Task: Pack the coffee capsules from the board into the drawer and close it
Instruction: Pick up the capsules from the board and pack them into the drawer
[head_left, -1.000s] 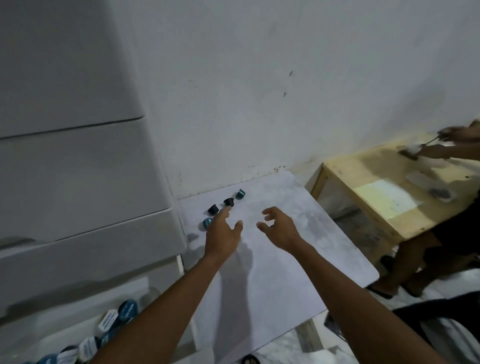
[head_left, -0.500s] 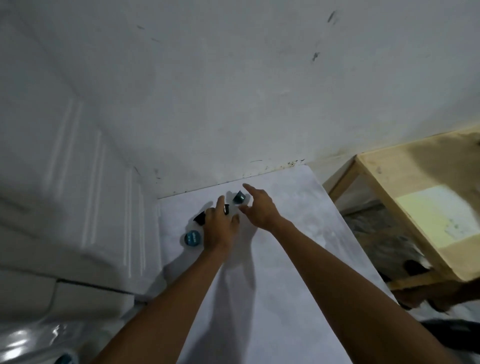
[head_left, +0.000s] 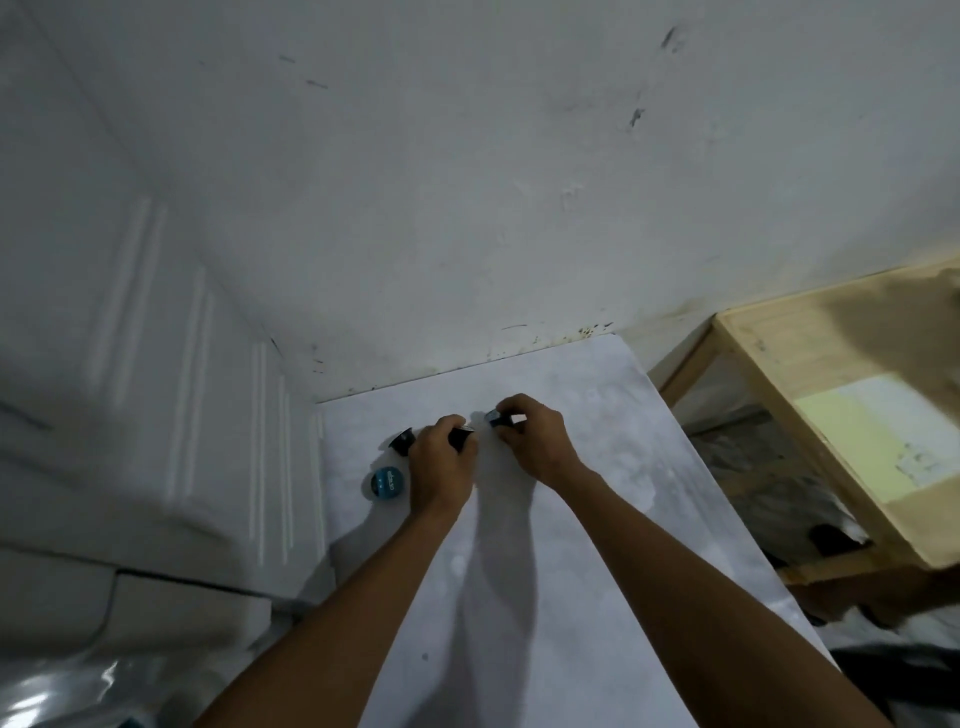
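Note:
A pale marbled board (head_left: 545, 545) lies against the wall. At its far left end my left hand (head_left: 441, 462) closes its fingers round a dark coffee capsule (head_left: 461, 435). Just to the right my right hand (head_left: 535, 441) pinches a blue capsule (head_left: 493, 417). Two loose capsules lie left of my left hand: a dark one (head_left: 402, 440) and one with a blue lid facing up (head_left: 388, 482). The drawer itself is out of sight at the lower left.
A white plastic drawer cabinet (head_left: 156, 364) stands along the board's left edge. The white wall (head_left: 493, 208) closes the far side. A low wooden table (head_left: 841, 415) stands to the right, across a narrow gap from the board.
Both hands reached forward to the capsules at the board's far end and closed on one each. The view tilted up, so the open drawer dropped out of sight.

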